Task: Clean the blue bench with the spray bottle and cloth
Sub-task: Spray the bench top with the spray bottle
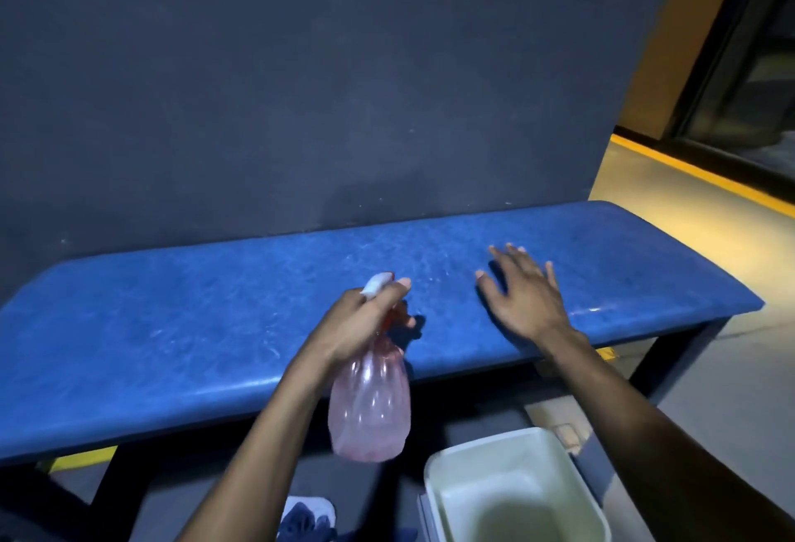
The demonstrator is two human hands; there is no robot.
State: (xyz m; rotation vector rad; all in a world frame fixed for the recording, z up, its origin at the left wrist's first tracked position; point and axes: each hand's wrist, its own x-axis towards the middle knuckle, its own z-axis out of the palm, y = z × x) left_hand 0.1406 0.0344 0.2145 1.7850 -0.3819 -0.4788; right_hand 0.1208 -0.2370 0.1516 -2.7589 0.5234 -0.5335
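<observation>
- Here the pink spray bottle (370, 404) hangs over the near edge of the blue table (172, 326), clasped at its neck by the left hand (361, 322), nozzle aimed across the top.
- Right of the bottle, the right hand (522, 296) hovers spread and empty.
- Spraying looks underway; wiping needs the cloth, perhaps the blue-and-white fabric (307, 518) below the bottle.

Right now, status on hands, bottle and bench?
Left hand gripping pink spray bottle over blue bench. Right hand open, empty, above the seat. No cloth in hand. White bin on floor.
</observation>
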